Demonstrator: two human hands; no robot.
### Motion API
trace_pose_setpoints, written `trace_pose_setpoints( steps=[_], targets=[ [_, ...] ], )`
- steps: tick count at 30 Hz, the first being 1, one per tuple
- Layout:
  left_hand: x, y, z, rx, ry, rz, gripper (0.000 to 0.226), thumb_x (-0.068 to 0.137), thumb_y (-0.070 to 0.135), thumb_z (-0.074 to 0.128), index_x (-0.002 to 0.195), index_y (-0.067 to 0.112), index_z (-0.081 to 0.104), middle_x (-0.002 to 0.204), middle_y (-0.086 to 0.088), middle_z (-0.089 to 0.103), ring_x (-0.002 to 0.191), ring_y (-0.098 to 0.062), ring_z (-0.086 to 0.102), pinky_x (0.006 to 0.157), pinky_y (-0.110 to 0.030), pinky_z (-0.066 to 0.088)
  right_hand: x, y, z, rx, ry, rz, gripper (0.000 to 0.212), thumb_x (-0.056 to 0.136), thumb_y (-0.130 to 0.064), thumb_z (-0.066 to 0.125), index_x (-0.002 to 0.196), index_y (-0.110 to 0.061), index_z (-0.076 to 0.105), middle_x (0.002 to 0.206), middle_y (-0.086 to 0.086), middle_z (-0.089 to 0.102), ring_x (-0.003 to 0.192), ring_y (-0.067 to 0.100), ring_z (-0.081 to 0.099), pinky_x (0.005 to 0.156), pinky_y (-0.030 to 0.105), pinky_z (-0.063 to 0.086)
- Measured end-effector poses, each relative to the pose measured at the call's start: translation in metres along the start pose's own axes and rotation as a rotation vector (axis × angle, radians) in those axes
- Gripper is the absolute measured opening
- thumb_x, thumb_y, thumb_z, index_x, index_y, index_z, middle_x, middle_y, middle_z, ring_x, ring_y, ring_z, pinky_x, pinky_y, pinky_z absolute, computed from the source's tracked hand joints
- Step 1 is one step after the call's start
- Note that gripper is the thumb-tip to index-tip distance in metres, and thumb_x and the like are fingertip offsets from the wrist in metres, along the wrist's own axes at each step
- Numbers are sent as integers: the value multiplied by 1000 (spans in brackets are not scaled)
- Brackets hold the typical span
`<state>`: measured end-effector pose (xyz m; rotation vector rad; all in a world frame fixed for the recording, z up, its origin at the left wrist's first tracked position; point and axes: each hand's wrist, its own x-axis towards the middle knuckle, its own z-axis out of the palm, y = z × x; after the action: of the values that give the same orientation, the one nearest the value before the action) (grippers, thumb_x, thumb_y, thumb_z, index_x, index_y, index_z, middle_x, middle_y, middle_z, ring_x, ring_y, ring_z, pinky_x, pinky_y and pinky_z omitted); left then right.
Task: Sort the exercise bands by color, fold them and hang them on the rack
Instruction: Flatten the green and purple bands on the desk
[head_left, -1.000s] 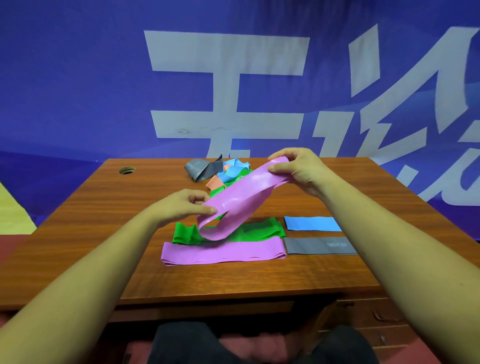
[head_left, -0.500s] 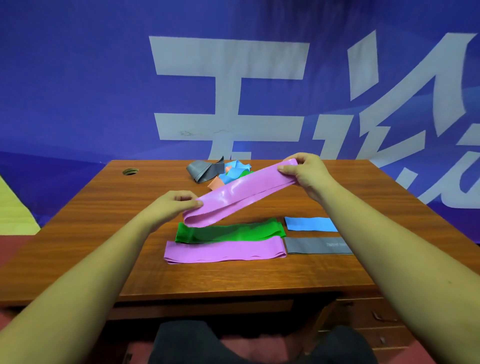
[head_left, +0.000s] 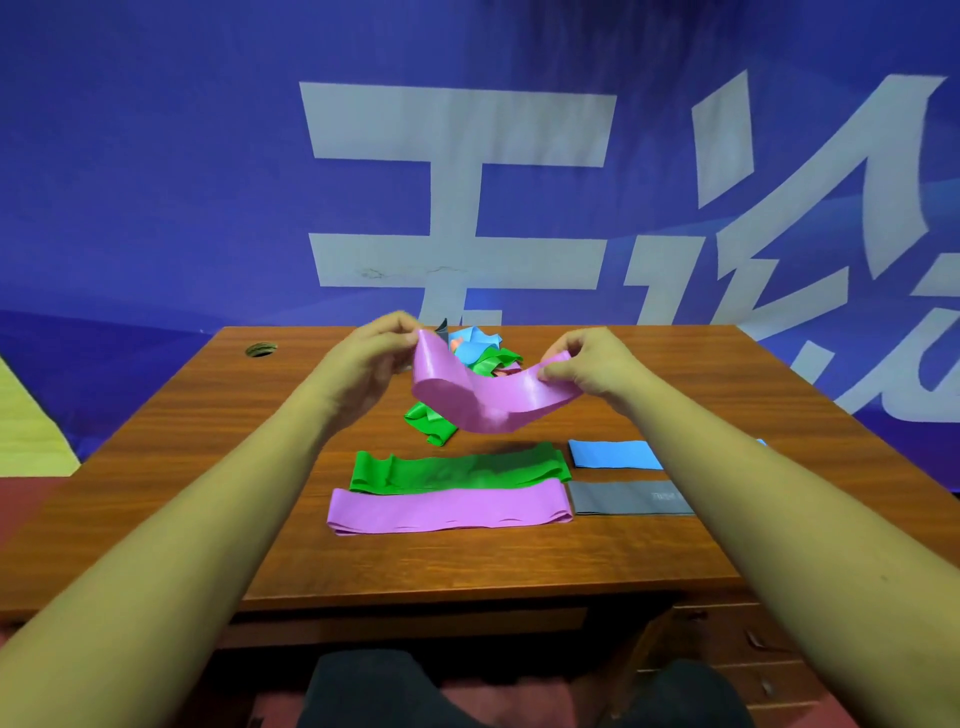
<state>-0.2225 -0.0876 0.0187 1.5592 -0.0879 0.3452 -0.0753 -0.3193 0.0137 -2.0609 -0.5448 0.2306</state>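
Observation:
I hold a purple band (head_left: 488, 400) above the wooden table (head_left: 171, 431); it sags in a U between my hands. My left hand (head_left: 371, 358) pinches its left end, my right hand (head_left: 592, 366) grips its right end. Below, flat on the table, lie a purple band (head_left: 449, 509), a green band (head_left: 457, 470), a blue band (head_left: 613, 454) and a grey band (head_left: 628, 498). A loose green band (head_left: 431, 423) lies crumpled under the held one. Behind it sits a tangled pile (head_left: 480, 348) of blue, green, orange and grey bands. No rack is in view.
A round cable hole (head_left: 261, 349) is at the table's far left. A blue banner (head_left: 156, 182) with white characters hangs right behind the table. Drawers (head_left: 753, 644) sit under the table's right side, and my knees (head_left: 384, 691) are at its front edge.
My hands have come closer together and level, the left one rising to the far side. The purple band, stretched slanted before, now hangs slack in a U.

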Motion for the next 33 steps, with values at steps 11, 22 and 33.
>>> trace_pose_setpoints(
  steps=[11,22,33],
  targets=[
    [21,23,26,10,68,-62,14,86,17,50,74,17,58,57,-5,47,50,-14,40,51,-29,25,-15,-46,20,514,-361,-118,29,91,-20,59,109,0,67,91,13,61,86,24,57,83,40,40],
    [21,7,26,210,282,-29,8,86,21,59,90,21,66,98,-1,71,91,-12,64,76,-28,43,-18,-57,14,525,-228,-182,20,84,0,70,100,-11,68,66,-7,65,62,5,60,58,20,50],
    [16,14,40,354,189,142,12,92,22,65,93,13,73,78,6,70,69,2,59,62,-11,43,-20,-72,15,369,-21,-279,18,85,-9,72,102,-11,73,96,3,73,94,15,68,80,31,57]
  ],
)
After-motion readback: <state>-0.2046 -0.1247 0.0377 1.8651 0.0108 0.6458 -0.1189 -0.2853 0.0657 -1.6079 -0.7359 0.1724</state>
